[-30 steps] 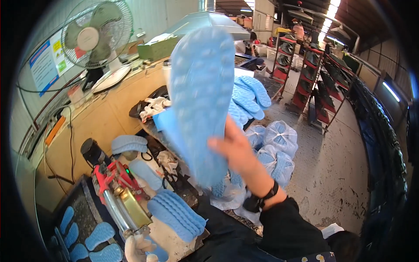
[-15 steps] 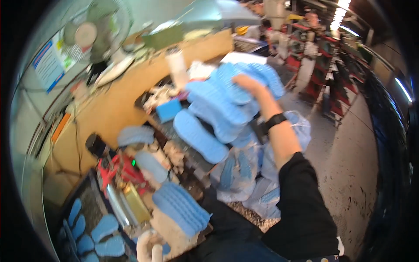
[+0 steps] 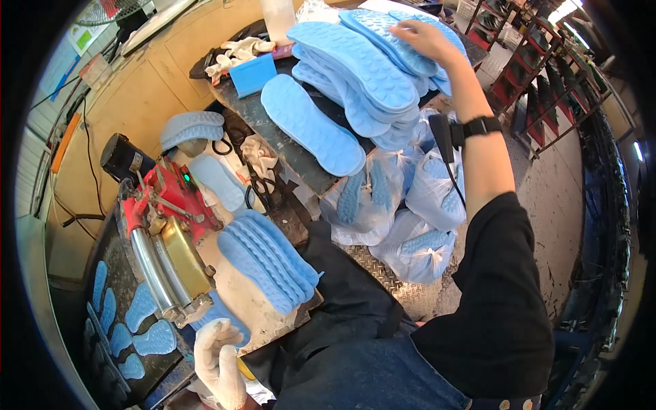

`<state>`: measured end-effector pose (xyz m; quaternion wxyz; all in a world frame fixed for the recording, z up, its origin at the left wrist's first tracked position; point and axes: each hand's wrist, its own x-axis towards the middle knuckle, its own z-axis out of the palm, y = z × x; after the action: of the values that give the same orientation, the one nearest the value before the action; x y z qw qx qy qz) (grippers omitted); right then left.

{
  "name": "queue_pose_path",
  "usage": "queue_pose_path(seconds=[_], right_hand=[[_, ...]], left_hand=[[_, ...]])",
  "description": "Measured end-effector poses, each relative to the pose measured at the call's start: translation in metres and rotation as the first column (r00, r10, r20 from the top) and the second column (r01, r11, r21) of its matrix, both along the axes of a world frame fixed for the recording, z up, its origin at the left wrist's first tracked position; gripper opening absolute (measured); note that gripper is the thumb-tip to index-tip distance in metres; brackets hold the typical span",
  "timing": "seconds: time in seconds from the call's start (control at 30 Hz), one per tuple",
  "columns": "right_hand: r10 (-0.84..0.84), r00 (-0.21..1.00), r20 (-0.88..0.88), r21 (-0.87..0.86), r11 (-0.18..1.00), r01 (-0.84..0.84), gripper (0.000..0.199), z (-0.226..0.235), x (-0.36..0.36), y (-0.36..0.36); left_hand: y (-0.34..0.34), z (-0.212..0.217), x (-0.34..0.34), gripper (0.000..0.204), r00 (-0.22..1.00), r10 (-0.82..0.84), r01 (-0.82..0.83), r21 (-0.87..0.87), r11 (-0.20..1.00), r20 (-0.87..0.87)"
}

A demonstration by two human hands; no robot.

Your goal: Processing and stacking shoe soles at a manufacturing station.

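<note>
My right hand [image 3: 425,41], bare, with a black strap on the wrist, rests its outstretched fingers on the far stack of bumpy blue insoles [image 3: 359,65]. One loose blue insole [image 3: 311,126] lies left of that stack on the dark tabletop. My left hand [image 3: 219,361], in a white glove, is at the lower left with its fingers loosely bent and a gap at the thumb. Just beyond its fingertips a blue insole [image 3: 222,316] sticks out by the rollers of a red machine [image 3: 174,201]. A row of blue insoles [image 3: 266,263] lies right of the machine.
Scissors [image 3: 260,188] and a light blue insole [image 3: 220,181] lie behind the row. Tied clear bags [image 3: 417,242] of insoles stand on the floor. Cut blue pieces [image 3: 154,336] lie left of the machine. A blue box [image 3: 253,75] and a rack [image 3: 547,75] stand farther off.
The view has shifted, so the bench sits higher and farther left in it. My right hand stays at the far stack, its fingers more outstretched. More of my left glove shows.
</note>
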<state>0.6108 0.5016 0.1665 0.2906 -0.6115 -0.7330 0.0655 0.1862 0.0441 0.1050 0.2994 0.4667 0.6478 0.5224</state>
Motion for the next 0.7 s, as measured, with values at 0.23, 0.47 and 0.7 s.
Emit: queue_pose_path(seconds=[0.23, 0.47, 0.7], right_hand=[[-0.382, 0.905, -0.188, 0.310, 0.851, 0.424, 0.041, -0.068, 0.019, -0.078], [-0.560, 0.720, -0.410, -0.050, 0.802, 0.595, 0.027, -0.428, 0.158, -0.148], [-0.549, 0.765, -0.336, -0.148, 0.833, 0.533, 0.023, -0.558, -0.088, -0.125]], left_hand=[[-0.002, -0.005, -0.023, 0.034, 0.958, -0.224, 0.208, -0.106, 0.972, -0.180], [0.044, -0.018, -0.007, 0.033, 0.748, -0.630, 0.616, -0.136, 0.776, -0.207], [0.064, -0.024, -0.003, 0.036, 0.702, -0.686, 0.588, -0.390, 0.709, -0.190]])
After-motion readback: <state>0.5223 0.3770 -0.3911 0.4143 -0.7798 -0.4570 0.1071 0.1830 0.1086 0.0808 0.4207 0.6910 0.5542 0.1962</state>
